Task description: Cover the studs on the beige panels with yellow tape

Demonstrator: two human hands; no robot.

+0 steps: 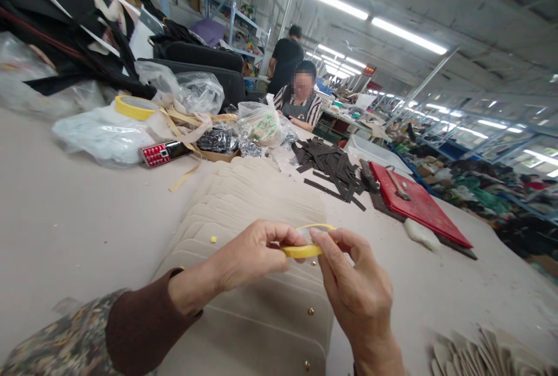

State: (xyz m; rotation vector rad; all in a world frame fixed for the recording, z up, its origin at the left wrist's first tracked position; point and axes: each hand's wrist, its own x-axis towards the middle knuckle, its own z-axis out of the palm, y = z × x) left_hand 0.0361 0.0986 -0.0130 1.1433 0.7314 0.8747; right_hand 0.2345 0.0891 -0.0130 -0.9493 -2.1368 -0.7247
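Observation:
Both of my hands hold a small yellow tape roll just above a fanned stack of beige leather pieces with brass studs. My left hand pinches the roll's left side with thumb and fingers closed. On the roll's right side, the fingertips of my right hand pinch the rim. A tiny yellow scrap lies on the beige stack by my left hand.
A bigger yellow tape roll, a red keypad phone and plastic bags lie at the back left. Dark strips and a red board with a tool sit to the right. Two people work beyond the table.

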